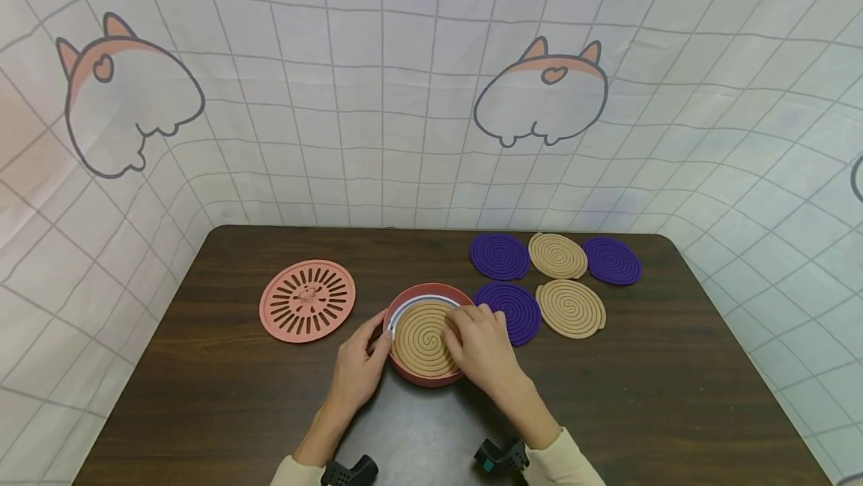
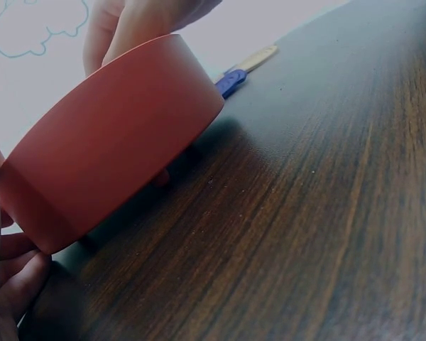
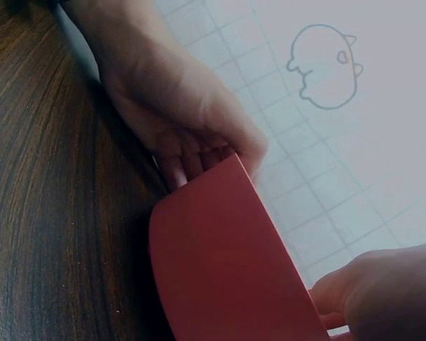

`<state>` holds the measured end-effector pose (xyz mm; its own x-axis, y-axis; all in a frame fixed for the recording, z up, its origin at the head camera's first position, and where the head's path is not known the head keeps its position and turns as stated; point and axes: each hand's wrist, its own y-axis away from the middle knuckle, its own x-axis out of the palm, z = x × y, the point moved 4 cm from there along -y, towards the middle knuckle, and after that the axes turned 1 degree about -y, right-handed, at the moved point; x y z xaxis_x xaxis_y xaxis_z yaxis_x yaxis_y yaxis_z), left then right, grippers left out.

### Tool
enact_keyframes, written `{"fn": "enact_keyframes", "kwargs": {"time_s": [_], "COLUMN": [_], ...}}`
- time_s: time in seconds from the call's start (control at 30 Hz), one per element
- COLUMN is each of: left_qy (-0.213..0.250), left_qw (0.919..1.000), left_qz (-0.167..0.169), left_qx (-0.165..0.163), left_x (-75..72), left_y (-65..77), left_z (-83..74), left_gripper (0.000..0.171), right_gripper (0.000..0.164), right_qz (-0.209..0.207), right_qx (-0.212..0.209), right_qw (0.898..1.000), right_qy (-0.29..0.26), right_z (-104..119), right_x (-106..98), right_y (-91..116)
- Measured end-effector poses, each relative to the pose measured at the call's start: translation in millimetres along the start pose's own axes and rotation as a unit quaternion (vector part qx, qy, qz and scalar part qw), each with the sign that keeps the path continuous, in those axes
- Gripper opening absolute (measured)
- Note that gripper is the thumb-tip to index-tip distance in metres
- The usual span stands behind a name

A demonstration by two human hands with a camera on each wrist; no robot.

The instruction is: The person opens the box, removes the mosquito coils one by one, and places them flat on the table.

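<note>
A round red dish (image 1: 431, 383) with a white-and-grey ring (image 1: 403, 311) inside it stands in front of me on the table. A beige mosquito coil (image 1: 425, 340) lies inside the dish, its spiral facing up. My left hand (image 1: 357, 366) grips the dish's left side, its fingers low against the red wall (image 2: 113, 142) in the left wrist view. With curled fingers, my right hand (image 1: 482, 351) pinches the coil at its right edge, over the dish's right rim; its fingertips are partly hidden. The right wrist view shows both hands around the dish.
Left of the dish lies a pink slotted lid (image 1: 308, 294). To the right are three purple coils, the nearest purple coil (image 1: 509, 312) close beside the dish, and two beige coils, one beige coil (image 1: 571, 308) nearer me. A white gridded curtain (image 1: 377, 96) rises behind the table.
</note>
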<state>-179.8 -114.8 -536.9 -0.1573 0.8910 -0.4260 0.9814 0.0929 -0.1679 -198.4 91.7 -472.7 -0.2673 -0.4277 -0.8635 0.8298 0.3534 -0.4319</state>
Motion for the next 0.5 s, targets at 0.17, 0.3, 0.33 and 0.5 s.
{"fn": "enact_keyframes", "kwargs": {"time_s": [0.17, 0.3, 0.33, 0.5], "left_qy": [0.0, -0.002, -0.002, -0.001], "left_qw": [1.0, 1.0, 1.0, 1.0], "left_qz": [0.001, 0.001, 0.001, 0.001], "left_qx": [-0.001, 0.002, 0.003, 0.005], "left_x": [0.2, 0.3, 0.4, 0.5], "left_y": [-0.2, -0.4, -0.4, -0.2], "left_z": [0.3, 0.7, 0.7, 0.8], "left_gripper": [0.038, 0.038, 0.038, 0.038], "right_gripper": [0.012, 0.009, 0.009, 0.007], "right_qz": [-0.016, -0.015, -0.013, -0.005], "right_qx": [0.001, 0.002, 0.003, 0.009], "right_qw": [0.999, 0.999, 0.999, 0.998], "right_qy": [-0.031, -0.045, -0.048, -0.063], "right_z": [-1.8, -3.0, -3.4, -5.1], "right_x": [-1.6, -1.0, -0.8, -0.6], "right_y": [-1.4, -2.1, -2.1, -2.5]}}
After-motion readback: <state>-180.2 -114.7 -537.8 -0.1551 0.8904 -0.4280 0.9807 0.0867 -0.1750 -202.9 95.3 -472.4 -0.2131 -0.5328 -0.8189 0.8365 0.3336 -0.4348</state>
